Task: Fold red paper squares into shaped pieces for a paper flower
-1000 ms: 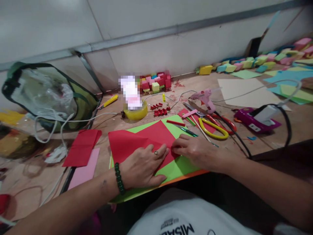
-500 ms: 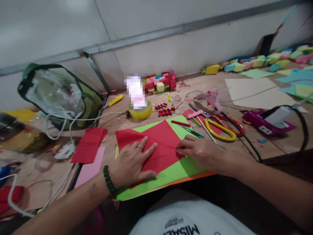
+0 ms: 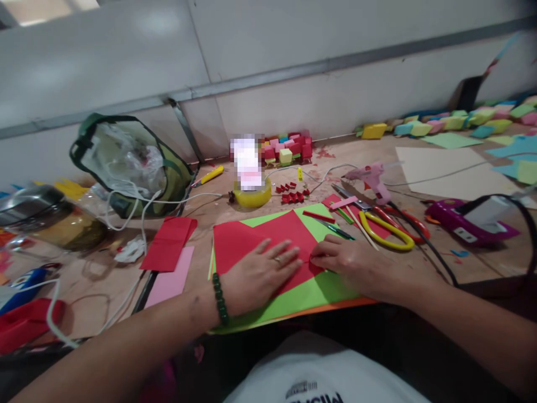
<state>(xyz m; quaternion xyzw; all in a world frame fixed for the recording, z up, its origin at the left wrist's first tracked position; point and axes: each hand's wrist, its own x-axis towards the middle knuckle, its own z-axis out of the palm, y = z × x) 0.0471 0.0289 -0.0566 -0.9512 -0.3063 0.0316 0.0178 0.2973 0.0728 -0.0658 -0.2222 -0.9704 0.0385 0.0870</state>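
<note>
Flat red paper sheet (image 3: 290,230) | left hand (image 3: 258,277): atop it, fingers slightly spread | right hand (image 3: 354,266): fingers together at its right edge

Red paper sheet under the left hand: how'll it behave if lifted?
Likely light and floppy: the red paper sheet looks thin. It might slide on the lime-green sheet; only the left hand and right hand appear to pin it.

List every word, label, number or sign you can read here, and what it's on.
No text reads in full.
White shirt: dark letters, cut off by the picture's edge, perhaps "MISA"; small emblem above, too blurred.
Yellow cable tag: too small.
Pixelated bright patch: unreadable.
</note>
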